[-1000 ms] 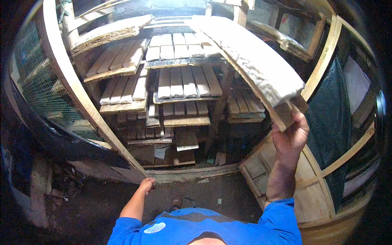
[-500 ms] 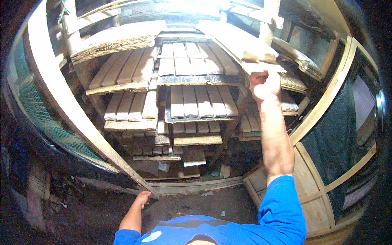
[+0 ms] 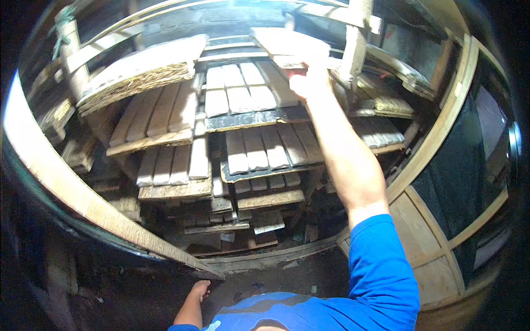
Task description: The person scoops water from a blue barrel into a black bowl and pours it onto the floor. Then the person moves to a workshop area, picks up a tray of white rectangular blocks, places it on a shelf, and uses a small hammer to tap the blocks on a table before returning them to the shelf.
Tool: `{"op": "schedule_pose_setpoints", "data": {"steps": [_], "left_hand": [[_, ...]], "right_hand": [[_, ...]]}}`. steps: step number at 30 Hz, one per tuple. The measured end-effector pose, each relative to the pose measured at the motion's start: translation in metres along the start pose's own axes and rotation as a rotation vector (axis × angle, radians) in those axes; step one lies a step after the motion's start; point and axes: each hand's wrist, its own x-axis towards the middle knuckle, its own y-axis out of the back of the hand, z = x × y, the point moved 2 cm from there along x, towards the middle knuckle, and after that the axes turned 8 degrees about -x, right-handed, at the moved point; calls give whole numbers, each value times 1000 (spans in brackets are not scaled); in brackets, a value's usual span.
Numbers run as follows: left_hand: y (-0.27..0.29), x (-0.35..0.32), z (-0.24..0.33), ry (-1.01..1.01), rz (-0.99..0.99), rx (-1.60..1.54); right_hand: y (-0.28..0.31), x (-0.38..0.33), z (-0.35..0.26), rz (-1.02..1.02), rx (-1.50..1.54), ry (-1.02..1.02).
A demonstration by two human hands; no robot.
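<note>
Rough flat board (image 3: 287,47) gripped by right hand (image 3: 309,83); left hand (image 3: 200,288) loosely empty.

Two hands: the right hand (image 3: 308,83) raised, the left hand (image 3: 200,288) low. One board (image 3: 284,44) overhead. Four pale slabs (image 3: 273,146) on one dark tray (image 3: 259,172); three slabs (image 3: 171,165) on a wooden rack (image 3: 174,191).
</note>
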Motion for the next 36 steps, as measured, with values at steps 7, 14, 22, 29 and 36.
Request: {"op": "schedule_pose_setpoints", "data": {"steps": [7,14,22,29,36], "left_hand": [[5,13,1,-1,-19,69],[-14,9,17,1,-38,165],[-72,-30,76,-33,-93,459],[-198,-65,149,-191,-271,592],[-395,-182,288,-684,-820,645]], "right_hand": [[24,25,1,17,-387,-234],[34,-78,-3,-20,-689,-236],[148,-276,-5,-923,-1317,-415],[281,-325,-131,-730,-1515,-735],[375,-316,-304,-83,-1280,-607]]}}
